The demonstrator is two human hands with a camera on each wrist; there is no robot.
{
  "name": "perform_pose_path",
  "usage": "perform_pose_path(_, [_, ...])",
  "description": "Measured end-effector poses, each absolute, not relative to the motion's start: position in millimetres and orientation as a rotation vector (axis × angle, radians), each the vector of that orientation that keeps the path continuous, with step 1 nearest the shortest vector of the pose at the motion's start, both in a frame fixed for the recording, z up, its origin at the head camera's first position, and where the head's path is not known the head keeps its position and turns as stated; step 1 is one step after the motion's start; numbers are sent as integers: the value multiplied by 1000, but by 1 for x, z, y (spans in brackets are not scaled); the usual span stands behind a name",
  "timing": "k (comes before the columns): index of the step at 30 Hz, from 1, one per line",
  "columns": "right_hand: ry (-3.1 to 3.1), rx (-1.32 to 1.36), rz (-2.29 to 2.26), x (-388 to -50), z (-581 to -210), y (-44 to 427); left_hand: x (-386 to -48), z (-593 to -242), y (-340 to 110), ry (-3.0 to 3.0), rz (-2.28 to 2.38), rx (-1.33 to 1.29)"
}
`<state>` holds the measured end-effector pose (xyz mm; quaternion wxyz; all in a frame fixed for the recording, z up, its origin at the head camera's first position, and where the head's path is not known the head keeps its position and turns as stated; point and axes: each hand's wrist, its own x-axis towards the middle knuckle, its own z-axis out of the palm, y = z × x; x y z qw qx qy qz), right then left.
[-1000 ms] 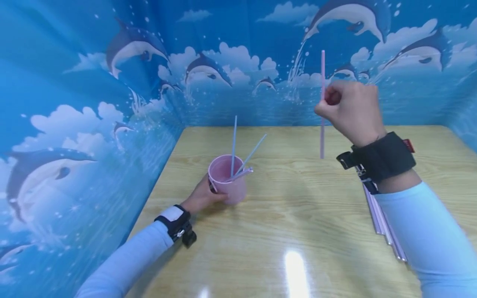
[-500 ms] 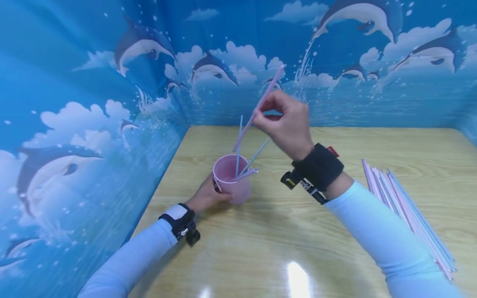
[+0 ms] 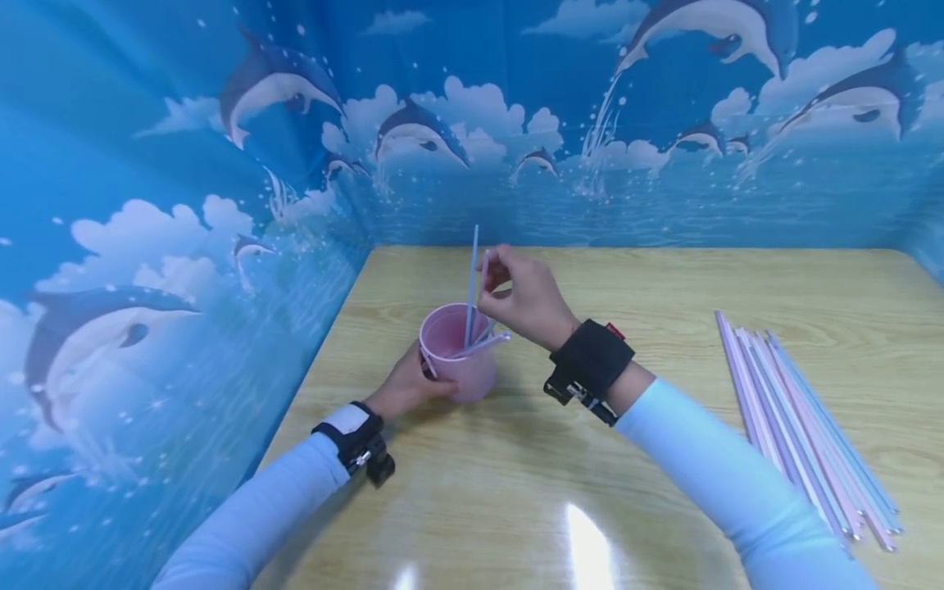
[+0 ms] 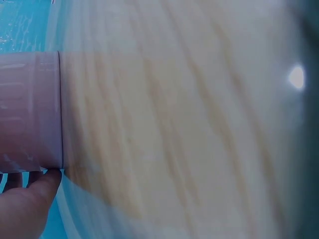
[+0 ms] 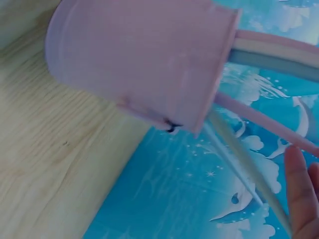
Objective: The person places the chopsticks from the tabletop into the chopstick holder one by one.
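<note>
A pink cup [image 3: 472,377] stands upright on the table, with blue and pink straws leaning in it, one blue straw [image 3: 473,279] rising highest. My left hand [image 3: 409,383] grips the cup's left side; in the left wrist view its fingers lie against the cup [image 4: 30,112]. Above the rim, my right hand [image 3: 525,297] pinches a pink straw [image 3: 484,270] between thumb and finger, its lower end down at the cup's mouth. The right wrist view shows fingertips [image 5: 298,184] at a pink straw [image 5: 264,121] that reaches the rim of the cup [image 5: 144,55].
A bundle of several pink, purple and blue straws [image 3: 800,426] lies on the right of the wooden table [image 3: 649,459]. A blue curtain with dolphins [image 3: 457,188] stands behind the table and along its left side.
My right hand has moved left and then down to the cup, bringing the pink straw from above the table to the cup's mouth. My left hand still grips the cup.
</note>
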<state>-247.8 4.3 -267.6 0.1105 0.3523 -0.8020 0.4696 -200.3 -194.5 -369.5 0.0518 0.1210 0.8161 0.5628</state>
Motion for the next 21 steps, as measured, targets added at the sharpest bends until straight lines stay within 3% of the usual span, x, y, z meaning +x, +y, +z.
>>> perform_pose_path(10, [-2163, 867, 1656, -229, -235, 63, -207, -380, -193, 2472, 1715, 407])
perform_pose_path(14, [-2332, 639, 1230, -249, -243, 108, -207, -388, -196, 2476, 1714, 357])
perform_pose_path(21, [-3089, 199, 467, -271, -297, 198, -199, -374, -194, 2487, 1680, 257])
